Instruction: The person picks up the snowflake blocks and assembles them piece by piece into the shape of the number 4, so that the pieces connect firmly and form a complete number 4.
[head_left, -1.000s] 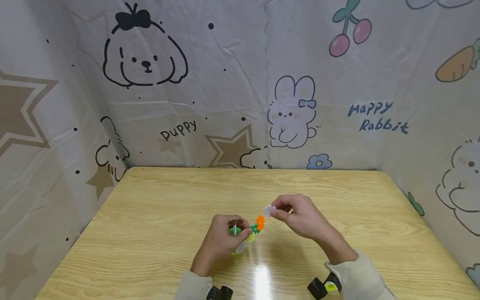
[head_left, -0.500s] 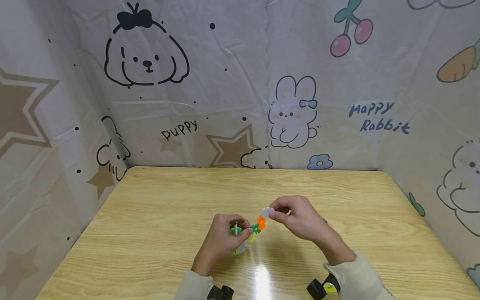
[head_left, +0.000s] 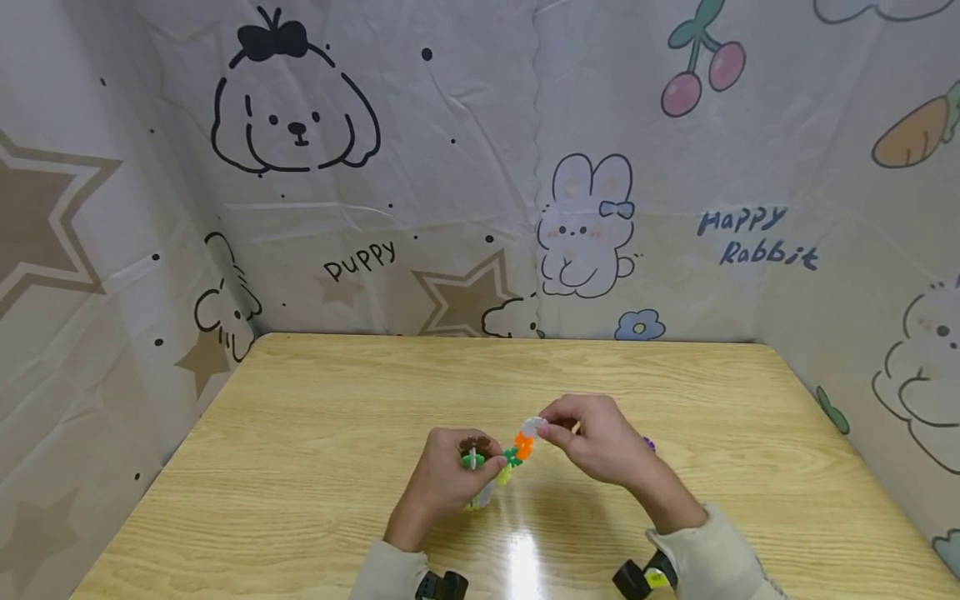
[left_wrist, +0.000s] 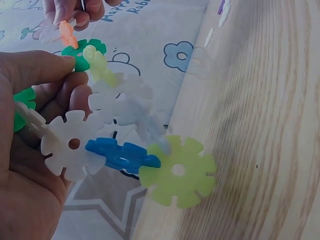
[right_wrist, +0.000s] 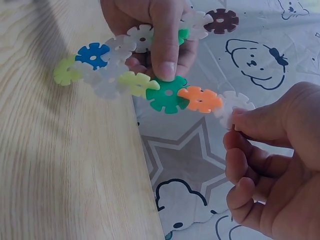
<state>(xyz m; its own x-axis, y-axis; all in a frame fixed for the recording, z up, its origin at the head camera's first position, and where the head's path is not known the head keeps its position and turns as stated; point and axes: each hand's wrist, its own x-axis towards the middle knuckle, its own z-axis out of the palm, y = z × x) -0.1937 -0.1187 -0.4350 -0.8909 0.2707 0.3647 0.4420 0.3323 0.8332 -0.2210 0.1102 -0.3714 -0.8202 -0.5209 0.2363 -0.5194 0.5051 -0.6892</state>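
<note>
A chain of slotted snowflake discs hangs from my left hand (head_left: 450, 475), whose thumb and fingers pinch the green disc (right_wrist: 161, 103). An orange disc (right_wrist: 210, 103) is slotted into that green one. At its other side is a whitish disc (right_wrist: 231, 102), its edge pinched by the thumb and forefinger of my right hand (head_left: 600, 440); the two discs overlap in the right wrist view. Below the left hand the chain loops through whitish discs, a blue disc (left_wrist: 106, 147) and a yellow-green disc (left_wrist: 192, 186). Past the left fingers a brown disc (right_wrist: 215, 22) ends the chain.
A small purple piece (head_left: 649, 445) lies on the wooden table (head_left: 337, 408), partly behind the right forearm. White pieces (left_wrist: 225, 14) lie near it in the left wrist view. A printed cloth (head_left: 450, 183) hangs behind and beside the table.
My right hand has moved slightly left and down, bringing the whitish disc from apart to against the orange disc. The purple piece has come into view. The left hand has barely moved.
</note>
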